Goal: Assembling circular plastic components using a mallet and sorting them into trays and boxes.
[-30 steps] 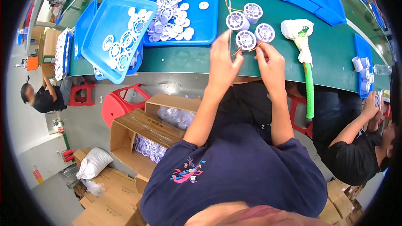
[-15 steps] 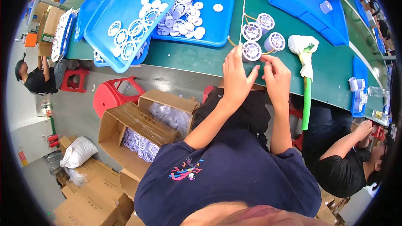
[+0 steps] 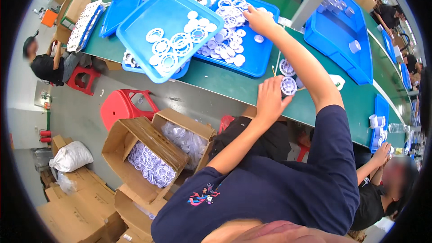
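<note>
My left hand (image 3: 270, 99) is at the table's near edge, its fingers and thumb closed about a white cup with a spoked disc on top (image 3: 288, 86). A second spoked white cup (image 3: 286, 67) stands just beyond it, and my right forearm covers part of that group. A thin tan strip (image 3: 273, 70) sticks up beside the left fingertips. Stretched far forward, my right hand (image 3: 260, 20) has its fingers bent down onto the pile of white rings and discs (image 3: 230, 20) in a blue tray (image 3: 258, 65). What its fingertips pinch, if anything, is hidden.
A tilted blue tray (image 3: 135, 31) holding white rings lies across other trays to the left. At the right are a large blue bin (image 3: 333, 54) with cups and a white-wrapped tool head (image 3: 336, 82). Cardboard boxes (image 3: 130, 162) and a red stool (image 3: 118, 108) stand below. A co-worker (image 3: 382, 189) sits right.
My right hand has left the cups and reached forward and left to the tray of white parts. My left hand now closes about the near cup. The view has shifted.
</note>
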`<state>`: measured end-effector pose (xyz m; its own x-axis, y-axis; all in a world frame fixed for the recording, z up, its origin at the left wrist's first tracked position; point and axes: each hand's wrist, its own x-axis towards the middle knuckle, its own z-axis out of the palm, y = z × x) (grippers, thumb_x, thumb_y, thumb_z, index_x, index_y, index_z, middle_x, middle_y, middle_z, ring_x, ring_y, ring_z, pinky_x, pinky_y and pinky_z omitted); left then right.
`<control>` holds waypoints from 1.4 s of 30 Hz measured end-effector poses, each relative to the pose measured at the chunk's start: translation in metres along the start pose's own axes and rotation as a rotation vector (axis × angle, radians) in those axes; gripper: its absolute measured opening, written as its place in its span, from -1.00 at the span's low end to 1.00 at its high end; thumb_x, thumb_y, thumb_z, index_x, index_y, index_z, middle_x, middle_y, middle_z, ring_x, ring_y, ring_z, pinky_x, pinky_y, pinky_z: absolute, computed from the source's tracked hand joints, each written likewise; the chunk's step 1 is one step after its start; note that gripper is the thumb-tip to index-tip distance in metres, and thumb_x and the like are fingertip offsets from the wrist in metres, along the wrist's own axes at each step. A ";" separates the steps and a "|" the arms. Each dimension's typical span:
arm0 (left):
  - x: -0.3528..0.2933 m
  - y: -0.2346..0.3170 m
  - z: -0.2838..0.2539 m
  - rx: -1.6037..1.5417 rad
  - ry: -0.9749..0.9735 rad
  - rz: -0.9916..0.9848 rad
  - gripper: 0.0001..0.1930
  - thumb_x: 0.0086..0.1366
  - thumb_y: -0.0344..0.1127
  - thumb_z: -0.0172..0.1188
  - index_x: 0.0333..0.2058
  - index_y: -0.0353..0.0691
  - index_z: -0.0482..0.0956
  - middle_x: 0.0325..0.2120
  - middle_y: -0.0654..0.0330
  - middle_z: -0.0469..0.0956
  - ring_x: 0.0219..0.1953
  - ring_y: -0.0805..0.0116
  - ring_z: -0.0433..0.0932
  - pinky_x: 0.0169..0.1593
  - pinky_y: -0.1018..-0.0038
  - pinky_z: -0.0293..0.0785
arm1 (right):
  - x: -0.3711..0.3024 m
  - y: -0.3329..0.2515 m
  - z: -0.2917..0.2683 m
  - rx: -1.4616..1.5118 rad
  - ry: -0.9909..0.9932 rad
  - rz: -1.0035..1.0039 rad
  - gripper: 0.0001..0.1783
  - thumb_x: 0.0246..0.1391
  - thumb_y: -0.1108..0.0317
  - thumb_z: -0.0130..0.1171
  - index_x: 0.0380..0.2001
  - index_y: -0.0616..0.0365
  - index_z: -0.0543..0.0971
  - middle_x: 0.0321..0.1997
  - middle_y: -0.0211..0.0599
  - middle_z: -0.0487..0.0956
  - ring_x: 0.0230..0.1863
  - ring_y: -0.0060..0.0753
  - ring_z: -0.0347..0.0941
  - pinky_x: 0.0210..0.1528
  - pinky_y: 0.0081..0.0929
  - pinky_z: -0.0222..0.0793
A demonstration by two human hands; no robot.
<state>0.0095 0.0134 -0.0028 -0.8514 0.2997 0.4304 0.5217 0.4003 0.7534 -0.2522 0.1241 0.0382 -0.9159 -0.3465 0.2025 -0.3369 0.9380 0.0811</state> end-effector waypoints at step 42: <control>-0.003 -0.003 -0.006 -0.016 -0.069 0.046 -0.21 0.10 -0.25 0.51 0.28 -0.29 0.39 0.05 -0.01 0.56 0.06 -0.03 0.55 0.13 0.13 0.40 | -0.371 -0.087 -0.077 0.116 0.504 0.891 -0.52 0.17 0.45 0.30 0.17 0.27 0.55 0.30 -0.02 0.45 0.27 0.17 0.40 0.27 -0.06 0.34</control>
<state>0.0102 0.0067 -0.0034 -0.8206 0.3764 0.4301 0.5588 0.3710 0.7417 0.1341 0.1706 0.0311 -0.6544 0.5381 0.5312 0.3766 0.8412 -0.3881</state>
